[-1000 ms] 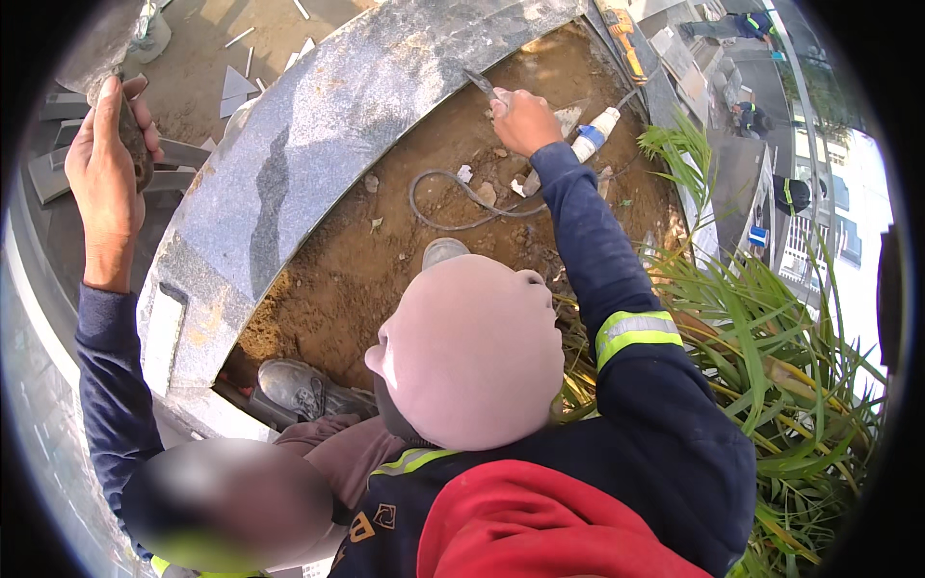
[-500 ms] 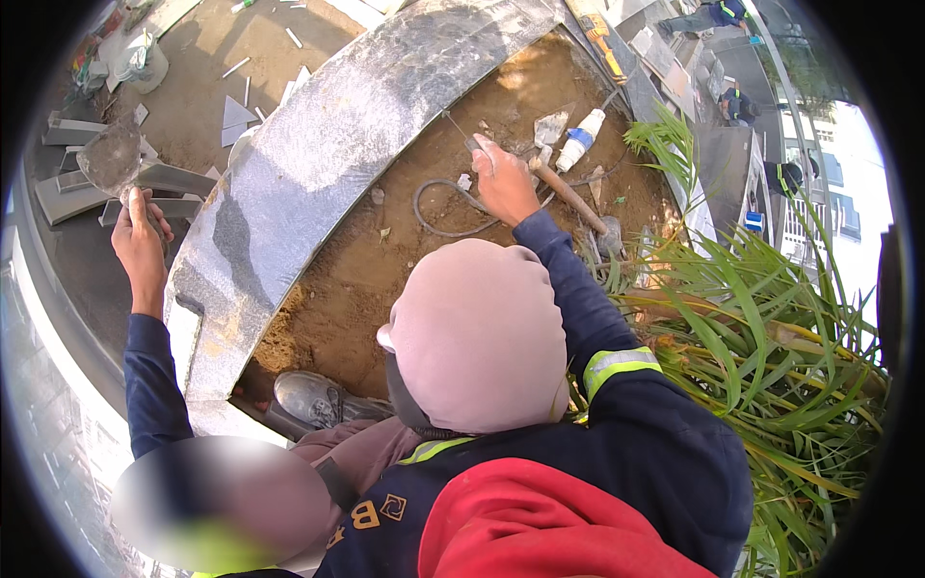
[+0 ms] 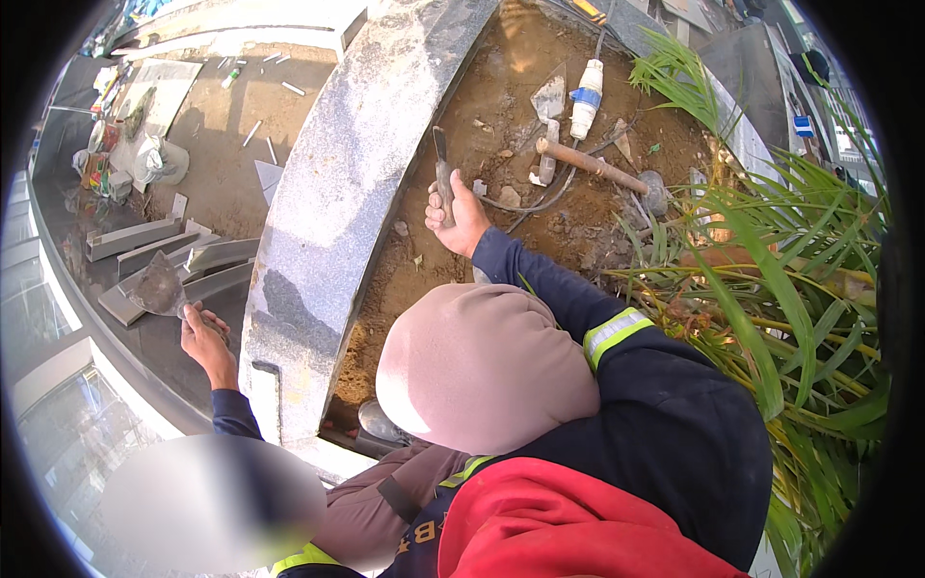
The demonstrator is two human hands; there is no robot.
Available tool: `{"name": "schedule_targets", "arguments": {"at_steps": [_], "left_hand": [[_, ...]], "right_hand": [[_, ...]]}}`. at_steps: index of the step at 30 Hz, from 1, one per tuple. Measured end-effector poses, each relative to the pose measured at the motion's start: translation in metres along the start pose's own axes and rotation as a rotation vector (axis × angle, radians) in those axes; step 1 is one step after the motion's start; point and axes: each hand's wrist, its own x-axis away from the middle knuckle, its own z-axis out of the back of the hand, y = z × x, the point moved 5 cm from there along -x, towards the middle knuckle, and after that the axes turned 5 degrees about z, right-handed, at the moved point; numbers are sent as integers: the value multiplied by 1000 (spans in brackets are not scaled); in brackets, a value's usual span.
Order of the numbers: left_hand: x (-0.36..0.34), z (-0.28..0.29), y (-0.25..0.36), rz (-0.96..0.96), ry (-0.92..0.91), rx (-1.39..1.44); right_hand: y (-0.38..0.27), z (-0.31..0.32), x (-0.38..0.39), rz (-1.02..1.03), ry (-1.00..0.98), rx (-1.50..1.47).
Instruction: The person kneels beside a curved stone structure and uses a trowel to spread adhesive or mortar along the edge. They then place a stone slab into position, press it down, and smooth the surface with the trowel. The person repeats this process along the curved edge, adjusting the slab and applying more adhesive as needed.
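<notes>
My left hand [image 3: 207,339], out beyond the left side of a grey stone slab [image 3: 337,207], is closed round the handle of a trowel. The trowel's broad, mortar-smeared blade [image 3: 158,287] points away from me. Over the brown soil [image 3: 409,289], right of the slab, my right hand [image 3: 461,214] grips a slim hand tool [image 3: 442,173]. Its narrow dark blade sticks up and away beside the slab's edge; its exact kind I cannot make out. A hammer [image 3: 590,166] with a wooden handle lies on the soil to the right.
Near the hammer lie a white-and-blue cable connector [image 3: 586,99], a grey cable [image 3: 540,206] and a pale flat-bladed tool [image 3: 550,97]. Leafy plants [image 3: 761,299] crowd the right side. Grey stone strips [image 3: 130,241] and a white bucket [image 3: 162,161] stand beyond the slab on the left.
The view has swung, shifting the slab rightward in it. My right hand has drawn away from the hammer toward the slab, its tool now more upright. My left hand still holds the trowel.
</notes>
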Motion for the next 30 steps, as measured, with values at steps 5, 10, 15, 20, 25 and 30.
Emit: {"name": "schedule_targets", "arguments": {"at_steps": [5,10,15,20,25,30], "left_hand": [[2,9,6,-20,31,-50],[6,10,13,-22,21,-22],[-7,24,1,-43,73,-15],[-8,23,-2,-31,65,-51],[2,15,11,-77,52,-34],[0,33,6,-66,93,-73]], "right_hand": [[-17,-24,-56,47,127,80],[-146,-19,-99,385,256,237],[-83,-7,-17,241,200,607],[-17,-24,-2,206,165,613],[-85,-33,-80,302,207,409],[-180,-62,-81,604,288,583]]}}
